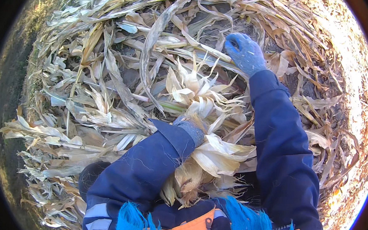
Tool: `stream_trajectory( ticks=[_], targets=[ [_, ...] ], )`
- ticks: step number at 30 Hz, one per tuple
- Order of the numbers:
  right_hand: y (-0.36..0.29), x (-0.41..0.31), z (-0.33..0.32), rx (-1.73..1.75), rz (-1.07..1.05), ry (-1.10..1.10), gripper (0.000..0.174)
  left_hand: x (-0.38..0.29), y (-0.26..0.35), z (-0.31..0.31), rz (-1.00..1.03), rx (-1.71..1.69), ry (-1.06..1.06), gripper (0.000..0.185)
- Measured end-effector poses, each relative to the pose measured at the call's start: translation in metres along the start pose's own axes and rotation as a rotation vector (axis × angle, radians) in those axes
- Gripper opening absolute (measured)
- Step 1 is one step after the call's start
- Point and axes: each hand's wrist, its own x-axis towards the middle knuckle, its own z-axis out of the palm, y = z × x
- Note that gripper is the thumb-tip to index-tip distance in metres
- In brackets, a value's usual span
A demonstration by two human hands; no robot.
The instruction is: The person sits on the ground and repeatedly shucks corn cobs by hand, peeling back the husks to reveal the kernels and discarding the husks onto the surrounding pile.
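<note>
My right hand [245, 54], in a blue knit glove, is out to the upper right over the dry corn stalks. Its fingers curl towards the thumb, and whether anything is inside them is unclear. Beside it runs a pale corn stalk [211, 51]. My left hand [191, 129], also gloved, is low in the middle among peeled corn husks [221, 152]; husk leaves and corn silk cover its fingers, so its grip is hidden. Just beyond it, an opened husk [193, 87] spreads its pale leaves. Another husk tuft with brown silk [188, 180] lies close to my body.
Dry corn stalks and leaves [117, 73] lie heaped across the ground before me and to the left. Bare soil [241, 28] shows beyond my right hand. Sunlit leaf litter [352, 93] covers the far right. Blue scarf fringe [244, 216] hangs at my chest.
</note>
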Motion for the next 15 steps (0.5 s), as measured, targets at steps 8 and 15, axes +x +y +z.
stream_trajectory(
  ticks=[8,15],
  targets=[
    [0.055,0.008,0.103,-0.278,0.195,-0.326,0.061,-0.008,-0.004,-0.029,0.27,0.089,0.427,0.051],
    [0.058,0.013,0.12,-0.255,0.497,-0.793,0.074,-0.001,-0.022,-0.002,0.004,0.216,0.107,0.061]
  ],
)
